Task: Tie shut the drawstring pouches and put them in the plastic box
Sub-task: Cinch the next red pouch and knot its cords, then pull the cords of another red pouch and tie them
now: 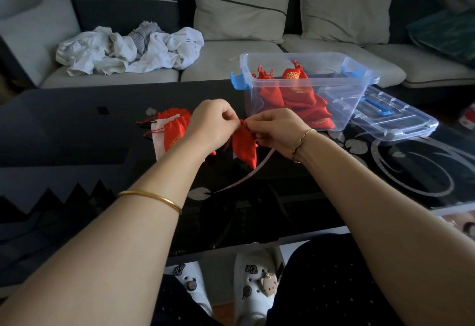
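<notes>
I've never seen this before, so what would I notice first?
The red pouch in the middle, pinched at its top by the left hand and right hand. Behind it on the right, a clear plastic box holds more red pouches; others lie on the dark table at left.

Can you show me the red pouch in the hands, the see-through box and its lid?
red pouch (pixel 244 145), head view, middle of its cloth body.
plastic box (pixel 341 102), head view, clear front wall.
lid (pixel 395 117), head view, flat clear top.
</notes>
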`<move>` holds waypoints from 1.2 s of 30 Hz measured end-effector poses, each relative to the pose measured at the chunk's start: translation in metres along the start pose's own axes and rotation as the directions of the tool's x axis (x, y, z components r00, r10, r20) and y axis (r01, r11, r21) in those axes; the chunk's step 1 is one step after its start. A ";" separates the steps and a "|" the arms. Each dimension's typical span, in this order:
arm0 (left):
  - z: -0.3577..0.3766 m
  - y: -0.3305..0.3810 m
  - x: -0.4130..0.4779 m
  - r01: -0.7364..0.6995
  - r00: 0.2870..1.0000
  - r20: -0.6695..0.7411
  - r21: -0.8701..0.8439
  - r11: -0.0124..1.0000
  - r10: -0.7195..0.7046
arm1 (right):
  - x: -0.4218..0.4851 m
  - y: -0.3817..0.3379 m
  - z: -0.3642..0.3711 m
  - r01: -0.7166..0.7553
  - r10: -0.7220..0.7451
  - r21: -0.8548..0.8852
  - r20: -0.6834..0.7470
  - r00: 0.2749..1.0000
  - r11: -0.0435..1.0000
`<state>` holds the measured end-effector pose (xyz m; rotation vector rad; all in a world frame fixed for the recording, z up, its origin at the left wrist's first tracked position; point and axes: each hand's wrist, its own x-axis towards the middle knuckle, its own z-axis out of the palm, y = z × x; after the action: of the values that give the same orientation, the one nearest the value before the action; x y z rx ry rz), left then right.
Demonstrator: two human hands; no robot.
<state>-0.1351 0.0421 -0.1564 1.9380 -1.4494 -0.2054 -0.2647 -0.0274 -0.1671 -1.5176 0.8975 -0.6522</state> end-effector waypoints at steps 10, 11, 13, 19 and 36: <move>-0.001 0.004 0.008 0.330 0.937 0.200 -0.251 0.910 -0.285 | 0.006 0.016 -0.007 0.070 -0.081 -0.257 -0.032 0.996 0.964; -0.001 0.004 0.009 0.369 0.926 0.210 -0.312 0.876 -0.315 | 0.005 0.018 -0.007 0.057 -0.056 -0.260 0.010 0.998 0.964; -0.001 0.005 0.012 0.410 0.911 0.228 -0.401 0.819 -0.345 | 0.002 0.022 -0.007 0.062 -0.056 -0.349 0.029 0.998 0.935; -0.001 0.014 0.017 0.447 0.894 0.310 -0.587 0.675 -0.323 | 0.001 0.020 -0.006 0.178 -0.259 -0.444 -0.128 0.957 0.878; 0.013 -0.007 0.042 0.432 0.891 0.078 -0.447 0.783 -0.447 | 0.098 -0.091 -0.078 -0.043 -0.320 -0.643 -0.437 0.841 0.764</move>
<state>-0.1215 0.0000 -0.1592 1.8341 -0.8000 -0.6651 -0.2595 -0.1512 -0.0752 -2.0760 1.5497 -0.9731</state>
